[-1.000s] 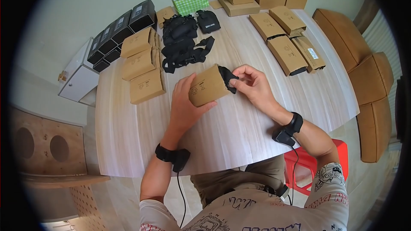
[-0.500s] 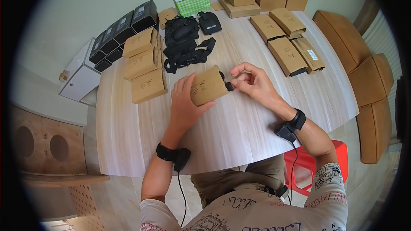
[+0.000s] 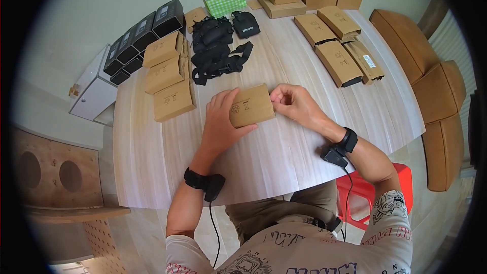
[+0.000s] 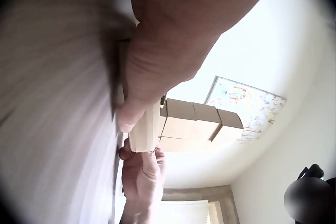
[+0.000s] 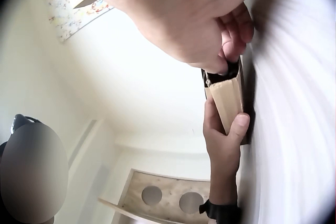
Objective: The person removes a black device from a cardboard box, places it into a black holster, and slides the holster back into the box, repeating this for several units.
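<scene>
Box (image 3: pixel 254 104) clasped at left by left hand (image 3: pixel 221 121); right hand (image 3: pixel 298 105), fingers bent, at open right end, hold unclear.

A pale wood-grain table (image 3: pixel 284 155) with a curved near edge stands close to a plain, light wall (image 3: pixel 86 25). To its left are a white cabinet (image 3: pixel 90 96) and a wooden panel (image 3: pixel 50 193) with two dark round discs, above a wooden ledge (image 3: pixel 76 215). A light tiled floor (image 3: pixel 142 238) shows below. On the right sit a padded brown leather-like seat (image 3: pixel 444 155) and, nearer, a red stool (image 3: pixel 404 187). The left wrist view shows a colour-splashed picture (image 4: pixel 249 100) and bright, washed-out light on the wall.
</scene>
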The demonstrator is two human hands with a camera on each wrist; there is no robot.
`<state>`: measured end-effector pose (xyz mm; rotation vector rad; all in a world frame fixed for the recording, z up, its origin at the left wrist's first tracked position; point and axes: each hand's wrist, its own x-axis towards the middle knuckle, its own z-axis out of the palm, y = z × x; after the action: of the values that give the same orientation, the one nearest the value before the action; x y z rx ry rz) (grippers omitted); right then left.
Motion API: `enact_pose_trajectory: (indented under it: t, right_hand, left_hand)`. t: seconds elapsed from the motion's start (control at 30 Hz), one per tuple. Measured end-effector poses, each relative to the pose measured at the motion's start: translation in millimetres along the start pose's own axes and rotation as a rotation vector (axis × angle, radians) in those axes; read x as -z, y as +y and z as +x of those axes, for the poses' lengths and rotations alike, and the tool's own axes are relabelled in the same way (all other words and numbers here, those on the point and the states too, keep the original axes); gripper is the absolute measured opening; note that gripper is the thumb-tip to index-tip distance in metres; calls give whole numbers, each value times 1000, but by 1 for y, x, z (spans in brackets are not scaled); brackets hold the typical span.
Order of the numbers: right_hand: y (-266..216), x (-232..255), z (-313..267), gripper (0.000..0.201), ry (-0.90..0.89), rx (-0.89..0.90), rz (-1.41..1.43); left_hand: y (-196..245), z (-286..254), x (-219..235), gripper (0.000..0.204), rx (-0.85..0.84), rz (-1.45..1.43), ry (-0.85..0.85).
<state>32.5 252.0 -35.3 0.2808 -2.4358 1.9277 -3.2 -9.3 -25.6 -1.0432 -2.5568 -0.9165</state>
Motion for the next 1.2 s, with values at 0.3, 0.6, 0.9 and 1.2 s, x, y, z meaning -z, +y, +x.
enact_pose_trajectory:
  t: [0.3,0.6,0.9,1.2]
  right_hand:
    - [-4,-1,2,5,-1,-16,-23]
    - [-22,9,5,54,46,-182,299]
    - [-20,9,6,69,-93,-156,450]
    - [-7,16,7,62,-124,-30,280]
  left_hand:
    - [4,0,-3,97,-5,-7,-28]
    - [1,-1,0,100,8,38,40]
    - [-2,1,-3,96,58,-175,272]
    - [1,-3,0,54,361,-944,-66]
